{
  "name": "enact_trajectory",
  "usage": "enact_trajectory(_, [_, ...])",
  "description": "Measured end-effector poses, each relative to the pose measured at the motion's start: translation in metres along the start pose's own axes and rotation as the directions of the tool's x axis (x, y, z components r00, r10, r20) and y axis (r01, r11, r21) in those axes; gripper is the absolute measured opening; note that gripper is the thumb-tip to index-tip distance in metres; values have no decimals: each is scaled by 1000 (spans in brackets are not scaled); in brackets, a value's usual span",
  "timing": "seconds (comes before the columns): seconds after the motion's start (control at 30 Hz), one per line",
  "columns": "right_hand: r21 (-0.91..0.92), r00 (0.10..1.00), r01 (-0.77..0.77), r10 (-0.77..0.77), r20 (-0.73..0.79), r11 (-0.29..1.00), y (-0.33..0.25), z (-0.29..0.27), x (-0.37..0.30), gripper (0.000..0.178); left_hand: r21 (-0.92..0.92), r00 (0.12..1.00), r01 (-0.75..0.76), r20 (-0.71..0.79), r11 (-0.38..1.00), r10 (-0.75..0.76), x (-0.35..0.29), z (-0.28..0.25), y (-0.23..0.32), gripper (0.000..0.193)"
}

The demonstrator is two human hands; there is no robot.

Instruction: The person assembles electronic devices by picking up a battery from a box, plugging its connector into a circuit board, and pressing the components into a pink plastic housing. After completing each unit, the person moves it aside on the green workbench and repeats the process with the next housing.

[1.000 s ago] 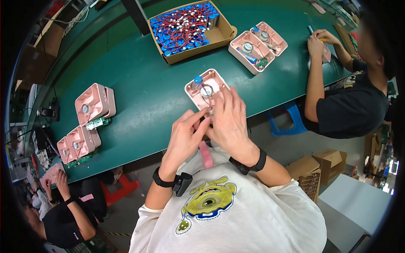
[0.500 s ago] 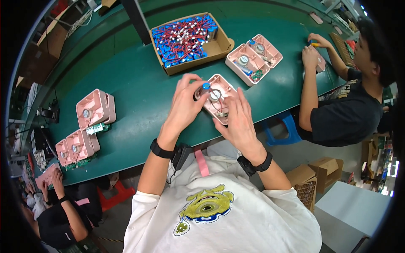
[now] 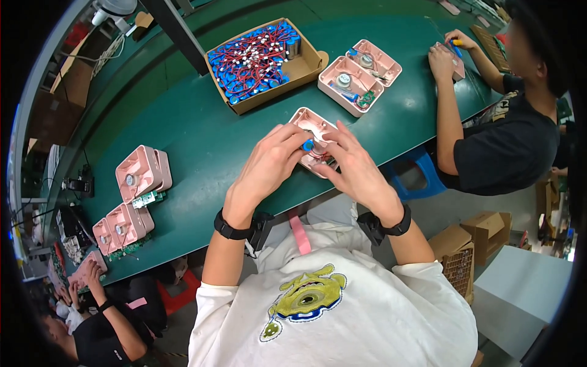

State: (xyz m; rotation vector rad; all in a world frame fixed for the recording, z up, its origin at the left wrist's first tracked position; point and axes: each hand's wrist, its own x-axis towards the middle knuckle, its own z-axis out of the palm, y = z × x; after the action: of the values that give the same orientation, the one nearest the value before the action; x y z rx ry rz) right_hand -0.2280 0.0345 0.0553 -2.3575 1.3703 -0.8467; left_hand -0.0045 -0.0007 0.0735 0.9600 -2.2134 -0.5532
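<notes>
A small pink plastic case (image 3: 301,116) lies open side up on the green bench in front of me. My left hand (image 3: 272,162) pinches a blue cylindrical battery (image 3: 307,145) over the case's interior. On the case's right side is my right hand (image 3: 361,168), its thumb and fingers apart; the fingertips reach over the inside and the thumb lies by the near edge. A white round part and some thin wires show in the case between my hands. My fingers cover much of the rest.
A cardboard box (image 3: 244,109) of blue batteries with red leads stands beyond my hands. A pink two-part case (image 3: 341,107) with a speaker and circuit board sits right of it. More pink cases (image 3: 143,174) are at left. Co-workers work at both sides, one holding a pink case (image 3: 457,68).
My left hand has brought the battery slightly right and down, lower over the case. My right fingers have moved in toward it. The whole view has shifted a little.
</notes>
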Motion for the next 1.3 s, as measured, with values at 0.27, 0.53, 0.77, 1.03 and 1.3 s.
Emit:
enact_trajectory(0.27, [-12, 992, 66, -64, 110, 998, 0, -10, 11, 33, 94, 991, -61, 121, 994, 49, 0, 1, 9, 29])
enact_trajectory(0.53, [-343, 996, 34, -3, 92, 939, -10, -8, 5, 29, 236, 980, -105, 192, 966, 60, -1, 6, 22, 31])
enact_trajectory(0.77, [-288, 979, 20, 40, 200, 957, -5, -15, 9, 30, 256, 956, -113, 293, 960, 35, 1, 3, 20, 25])
enact_trajectory(1.03, [-168, 941, -10, 66, 333, 986, -2, -30, 10, 37, 249, 952, -160, 293, 955, 83, -1, 7, 14, 18])
enact_trajectory(1.3, [-303, 965, -16, 93, 243, 953, -28, -16, -6, 58, -13, 999, -50, 9, 999, 50, -8, 6, 11, 21])
